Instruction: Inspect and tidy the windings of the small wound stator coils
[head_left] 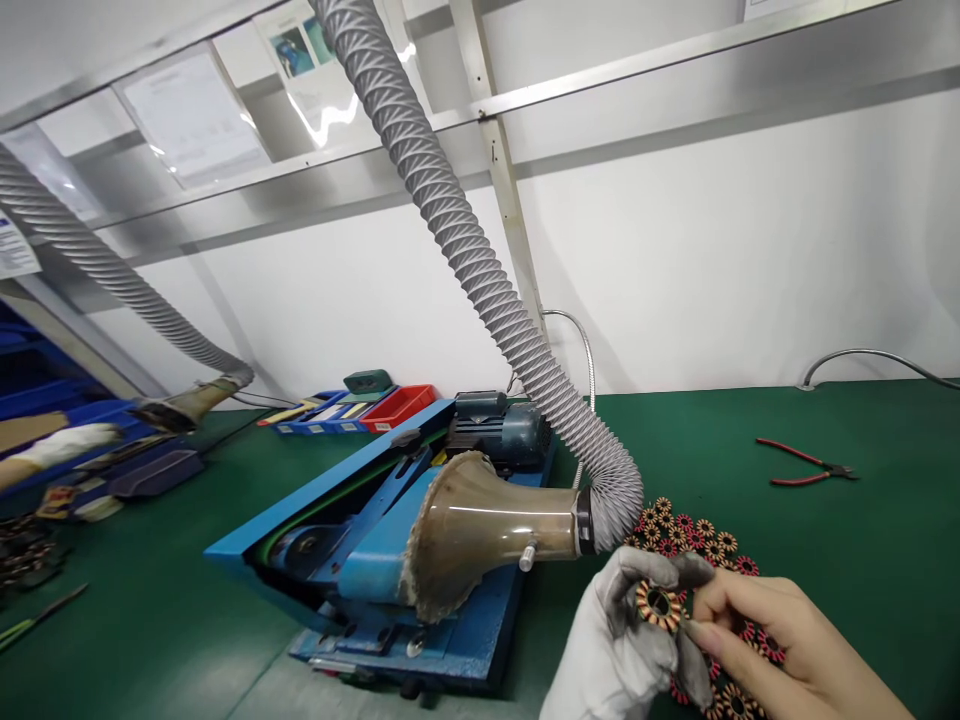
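pinching the wound coil ring (658,604) between gloved left hand (622,640) and bare right hand (780,640), it could slip onto the coil pile (694,535) just beyond if either thumb loosens.

White-gloved left hand (615,640); orange-black striped ring (658,604); blue machine (390,540); green mat (750,450); possibly red pliers (806,465).

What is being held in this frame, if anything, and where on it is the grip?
A small wound ring coil, pinched at its rim between the gloved left hand and the bare right hand's fingertips.
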